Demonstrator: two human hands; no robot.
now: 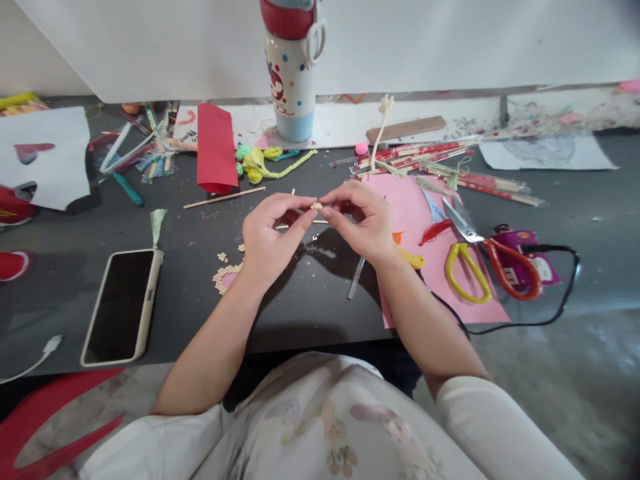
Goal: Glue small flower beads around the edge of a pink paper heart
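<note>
My left hand [273, 233] and my right hand [360, 220] meet above the dark table [190, 293]. Both pinch a tiny cream-coloured flower piece [317, 207] between thumb and fingertips. A thin wooden stick [300, 225] runs under the fingers; I cannot tell whether either hand holds it. Below my left wrist lies a small heart shape of cream pieces [225, 275] with a few loose ones beside it. A pink paper sheet [415, 220] lies under my right hand.
A phone [123, 305] lies at the left. Yellow-and-red scissors [475, 257] and a purple glue gun with a black cord [525, 260] rest at the right. A dotted bottle [291, 73], red folded paper [216, 148], yellow cord [270, 165] and stick bundles [440, 163] stand further back.
</note>
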